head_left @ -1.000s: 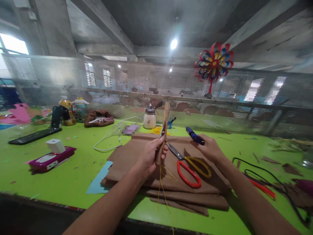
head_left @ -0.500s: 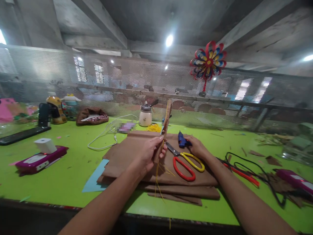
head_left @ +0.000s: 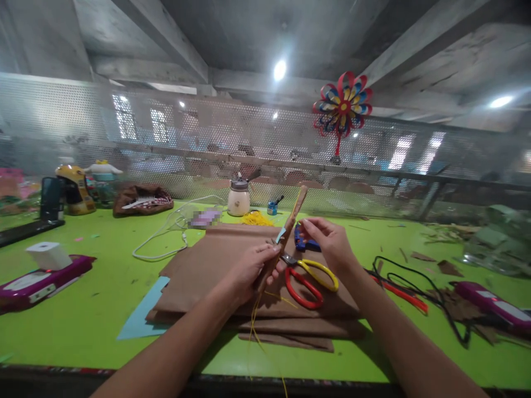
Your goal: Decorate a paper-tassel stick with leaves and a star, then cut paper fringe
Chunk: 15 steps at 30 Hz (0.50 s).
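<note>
My left hand (head_left: 255,271) is closed around a narrow folded strip of brown paper (head_left: 293,221), held tilted with its top end to the right. Yellow strings (head_left: 254,320) hang from its lower end, and a small light-blue scrap (head_left: 281,234) shows against its side. My right hand (head_left: 329,240) is raised just right of the strip, thumb and fingertips pinched together; what they hold, if anything, is too small to make out. Behind that hand lies a blue glue gun (head_left: 307,241), partly covered. Scissors (head_left: 305,287) with one red and one yellow handle rest on stacked brown paper (head_left: 207,276) below.
Light-blue paper (head_left: 143,315) sticks out under the stack. Yellow string (head_left: 257,219), a lidded jar (head_left: 239,200) and a small blue bottle (head_left: 272,208) stand behind. A white cable (head_left: 153,256) lies left. Black cord (head_left: 435,293), red-handled tool (head_left: 404,297) and paper scraps lie right.
My right hand has lifted from beside the glue gun and moved left to the brown paper strip, its fingers now pinched. The strip leans further right. The view has shifted slightly.
</note>
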{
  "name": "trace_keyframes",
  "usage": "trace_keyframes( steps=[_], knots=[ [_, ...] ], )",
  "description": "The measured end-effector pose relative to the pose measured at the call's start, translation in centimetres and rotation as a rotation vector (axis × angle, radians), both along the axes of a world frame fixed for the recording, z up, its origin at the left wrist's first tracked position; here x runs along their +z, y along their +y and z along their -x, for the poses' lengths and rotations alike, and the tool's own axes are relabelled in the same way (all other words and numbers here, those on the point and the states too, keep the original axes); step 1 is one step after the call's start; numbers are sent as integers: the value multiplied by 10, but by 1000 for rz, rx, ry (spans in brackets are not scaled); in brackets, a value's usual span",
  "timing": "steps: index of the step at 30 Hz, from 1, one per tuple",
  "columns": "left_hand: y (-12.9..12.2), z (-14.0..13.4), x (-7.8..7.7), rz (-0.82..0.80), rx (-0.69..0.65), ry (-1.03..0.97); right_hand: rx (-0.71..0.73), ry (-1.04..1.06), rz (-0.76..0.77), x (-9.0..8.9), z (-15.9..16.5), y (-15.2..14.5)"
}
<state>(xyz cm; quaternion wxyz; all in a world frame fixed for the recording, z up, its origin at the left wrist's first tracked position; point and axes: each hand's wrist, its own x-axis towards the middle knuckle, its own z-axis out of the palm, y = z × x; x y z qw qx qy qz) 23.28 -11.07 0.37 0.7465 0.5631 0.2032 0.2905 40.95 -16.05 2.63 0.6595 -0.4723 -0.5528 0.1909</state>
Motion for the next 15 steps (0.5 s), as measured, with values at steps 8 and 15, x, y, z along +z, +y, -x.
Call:
trace_keyframes(
  steps=[8, 15],
  knots=[
    [-1, -5, -5, -45, -14, 47, 141, 225, 55, -6, 3, 4],
    [-4, -6, -4, -63, -28, 64, 185, 369, 97, -5, 5, 5]
  ],
)
